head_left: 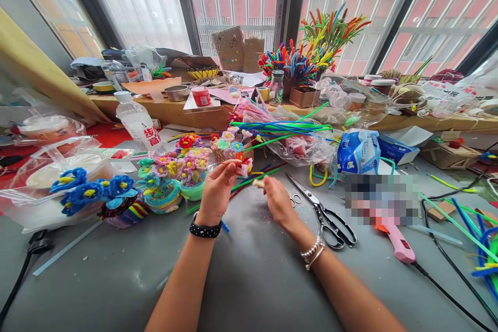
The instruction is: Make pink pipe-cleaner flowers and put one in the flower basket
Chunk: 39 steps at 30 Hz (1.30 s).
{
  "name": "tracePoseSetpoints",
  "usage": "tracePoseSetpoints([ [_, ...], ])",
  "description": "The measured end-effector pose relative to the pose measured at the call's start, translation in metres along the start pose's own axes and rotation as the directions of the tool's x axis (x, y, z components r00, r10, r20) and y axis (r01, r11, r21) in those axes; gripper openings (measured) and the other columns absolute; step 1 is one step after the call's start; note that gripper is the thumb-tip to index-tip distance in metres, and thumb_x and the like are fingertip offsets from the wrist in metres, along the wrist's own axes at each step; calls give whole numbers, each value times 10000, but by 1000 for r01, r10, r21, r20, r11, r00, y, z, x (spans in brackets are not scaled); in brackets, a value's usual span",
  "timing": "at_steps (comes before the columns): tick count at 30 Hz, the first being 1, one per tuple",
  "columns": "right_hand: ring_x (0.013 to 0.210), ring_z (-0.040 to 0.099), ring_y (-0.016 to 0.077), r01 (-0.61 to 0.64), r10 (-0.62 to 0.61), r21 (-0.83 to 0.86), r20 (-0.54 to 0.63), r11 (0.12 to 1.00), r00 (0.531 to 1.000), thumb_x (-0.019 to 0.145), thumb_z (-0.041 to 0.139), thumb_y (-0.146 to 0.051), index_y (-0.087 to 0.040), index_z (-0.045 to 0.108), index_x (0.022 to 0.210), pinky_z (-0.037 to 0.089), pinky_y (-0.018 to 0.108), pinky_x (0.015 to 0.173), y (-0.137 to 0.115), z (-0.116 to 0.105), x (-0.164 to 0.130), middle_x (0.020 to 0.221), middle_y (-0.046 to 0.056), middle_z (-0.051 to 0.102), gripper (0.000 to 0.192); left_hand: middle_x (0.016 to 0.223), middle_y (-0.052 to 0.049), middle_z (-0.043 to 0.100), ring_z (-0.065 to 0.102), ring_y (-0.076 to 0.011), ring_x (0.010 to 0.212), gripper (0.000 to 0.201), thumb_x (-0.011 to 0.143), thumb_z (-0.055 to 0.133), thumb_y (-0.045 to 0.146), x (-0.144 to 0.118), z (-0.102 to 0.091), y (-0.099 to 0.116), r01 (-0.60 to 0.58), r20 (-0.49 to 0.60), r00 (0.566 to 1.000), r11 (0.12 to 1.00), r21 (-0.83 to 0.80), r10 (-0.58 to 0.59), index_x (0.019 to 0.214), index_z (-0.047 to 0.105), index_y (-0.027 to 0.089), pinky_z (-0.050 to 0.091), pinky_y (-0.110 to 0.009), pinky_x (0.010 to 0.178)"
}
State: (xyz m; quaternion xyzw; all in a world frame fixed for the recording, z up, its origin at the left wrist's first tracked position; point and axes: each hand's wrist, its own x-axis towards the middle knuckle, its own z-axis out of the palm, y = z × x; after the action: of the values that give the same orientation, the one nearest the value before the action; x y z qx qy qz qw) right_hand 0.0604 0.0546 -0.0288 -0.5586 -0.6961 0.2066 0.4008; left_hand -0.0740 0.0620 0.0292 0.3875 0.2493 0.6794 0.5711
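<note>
The left hand (216,192) pinches a small pink flower piece (241,166) at its raised fingertips. Just right of it, the right hand (277,202) closes on a pale scrap (258,183). Black scissors (326,213) lie beyond the right hand's outer side.

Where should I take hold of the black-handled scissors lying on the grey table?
Probably by the black loop handles of the black-handled scissors, coming from the near side. The scissors lie flat on the grey table, handles toward the person, blades pointing away toward the right hand; nothing covers the loops.
</note>
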Motion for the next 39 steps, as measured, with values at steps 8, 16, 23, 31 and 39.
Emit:
tracePoseSetpoints([
  [8, 983, 422, 256, 210, -195, -224, 85, 952, 977, 800, 460, -356, -165, 596, 966, 292, 399, 844, -9, 5, -7, 987, 115, 591, 287, 756, -42, 686, 618, -152, 743, 166, 675, 630, 256, -4, -1, -5, -77, 96, 994, 954, 291, 51, 809, 677, 172, 462, -227, 640],
  [16, 582, 448, 103, -361, -28, 706, 475, 610, 880, 827, 352, -482, -173, 649, 819, 312, 229, 509, -33, -15, -15, 783, 52, 623, 429, 980, -41, 648, 564, -169, 939, 211, 757, 525, 246, -5, 3, -7, -331, 279, 943, 616, 715, 183, 910, 664, 200, 417, -281, 862],
  [23, 562, 479, 78, -475, 147, 795, 455, 378, 878, 757, 471, -504, -141, 653, 808, 357, 226, 572, -8, -40, -21, 706, 42, 618, 409, 943, -30, 651, 569, -152, 898, 212, 753, 530, 238, -5, 2, -10, -383, 278, 923, 573, 724, 266, 916, 661, 205, 431, -256, 831],
  [31, 543, 491, 91, -322, 103, 593, 373, 738, 922, 717, 561, -385, -151, 651, 742, 372, 222, 533, -3, -67, -32, 625, 8, 614, 252, 1006, -50, 639, 548, -179, 965, 222, 753, 529, 237, -9, 10, -11, -349, 392, 916, 652, 673, 85, 931, 657, 206, 414, -283, 859],
  [39, 604, 547, 164, -279, 488, 458, -438, 844, 755, 520, 648, -528, -206, 635, 744, 441, 337, 558, 93, -194, -56, 745, 90, 633, 393, 959, -47, 641, 563, -170, 911, 208, 772, 488, 229, -4, 3, -15, -392, 385, 916, 448, 803, 112, 887, 661, 220, 423, -295, 826],
])
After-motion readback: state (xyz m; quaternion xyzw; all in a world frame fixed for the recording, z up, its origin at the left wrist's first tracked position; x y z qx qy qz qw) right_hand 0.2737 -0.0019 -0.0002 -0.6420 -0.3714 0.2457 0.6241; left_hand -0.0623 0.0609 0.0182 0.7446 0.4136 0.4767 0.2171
